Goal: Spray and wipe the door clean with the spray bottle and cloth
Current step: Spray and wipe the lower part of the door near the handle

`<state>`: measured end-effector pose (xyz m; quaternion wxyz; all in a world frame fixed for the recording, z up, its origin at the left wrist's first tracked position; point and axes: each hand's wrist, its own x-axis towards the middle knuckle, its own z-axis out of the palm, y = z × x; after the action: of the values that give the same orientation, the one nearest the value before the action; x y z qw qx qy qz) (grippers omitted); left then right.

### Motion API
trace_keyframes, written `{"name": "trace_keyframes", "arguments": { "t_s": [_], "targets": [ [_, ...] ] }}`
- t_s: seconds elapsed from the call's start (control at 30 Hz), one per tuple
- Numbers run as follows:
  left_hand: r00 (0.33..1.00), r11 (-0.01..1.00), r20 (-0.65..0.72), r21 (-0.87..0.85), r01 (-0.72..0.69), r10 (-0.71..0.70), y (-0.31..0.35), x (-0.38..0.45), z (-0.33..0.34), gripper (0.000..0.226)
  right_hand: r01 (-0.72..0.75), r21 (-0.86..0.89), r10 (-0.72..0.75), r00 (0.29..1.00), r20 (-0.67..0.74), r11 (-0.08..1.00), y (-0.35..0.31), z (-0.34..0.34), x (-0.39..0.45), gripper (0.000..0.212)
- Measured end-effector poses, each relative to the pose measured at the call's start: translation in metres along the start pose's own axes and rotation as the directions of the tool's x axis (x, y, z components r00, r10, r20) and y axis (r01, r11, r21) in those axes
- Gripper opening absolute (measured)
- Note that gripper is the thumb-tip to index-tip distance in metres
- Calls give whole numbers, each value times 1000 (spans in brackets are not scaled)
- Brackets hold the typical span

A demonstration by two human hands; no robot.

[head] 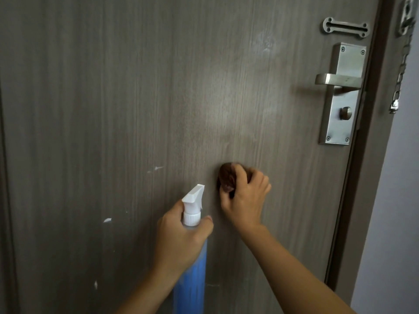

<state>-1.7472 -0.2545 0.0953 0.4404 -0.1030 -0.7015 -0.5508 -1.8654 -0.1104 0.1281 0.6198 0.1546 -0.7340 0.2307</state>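
Observation:
A grey-brown wood-grain door [136, 98] fills the view. My left hand [181, 236] grips a spray bottle [191, 275] of blue liquid around its neck, and the white nozzle [193, 196] points up at the door. My right hand [246, 196] holds a bunched brown cloth [226, 177] and presses it against the door, right of the nozzle and below the handle. Several white marks [155, 168] dot the door's lower left. A faint hazy patch [266, 45] shows higher up.
A steel lever handle [335, 79] on its lock plate [340, 114] sits at the door's right edge, with a slotted chain plate [345, 27] above. The door frame [371, 132] and a hanging security chain [400, 75] run down the right, beside a pale wall [399, 200].

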Motion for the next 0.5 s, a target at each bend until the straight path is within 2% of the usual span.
{"name": "trace_keyframes", "arguments": {
  "t_s": [0.13, 0.23, 0.3, 0.37, 0.43, 0.5],
  "targets": [
    [1000, 1000, -2, 3, 16, -16, -2, -2, 1, 25, 190, -45, -183, 975, 124, 981, 14, 1, -44, 67],
    [1000, 1000, 19, 19, 19, -20, -3, -2, -2, 21, 306, -8, -299, 938, 176, 952, 16, -9, -32, 63],
    [999, 999, 20, 29, 33, -34, -3, 0, -4, 22, 243, -8, -239, 960, 145, 970, 11, -15, 2, 62],
    [999, 999, 12, 31, 42, -43, -2, 3, -6, 23, 87, 10, -87, 994, 59, 996, 2, -18, 46, 59],
    [999, 999, 8, 28, 37, -37, -1, 7, -7, 21, -34, 24, 34, 999, -5, 999, -9, -21, 86, 53],
    [999, 999, -3, 30, 33, -33, -2, 10, -8, 19, -85, 11, 85, 996, -30, 996, -17, -21, 106, 51]
  ]
}}
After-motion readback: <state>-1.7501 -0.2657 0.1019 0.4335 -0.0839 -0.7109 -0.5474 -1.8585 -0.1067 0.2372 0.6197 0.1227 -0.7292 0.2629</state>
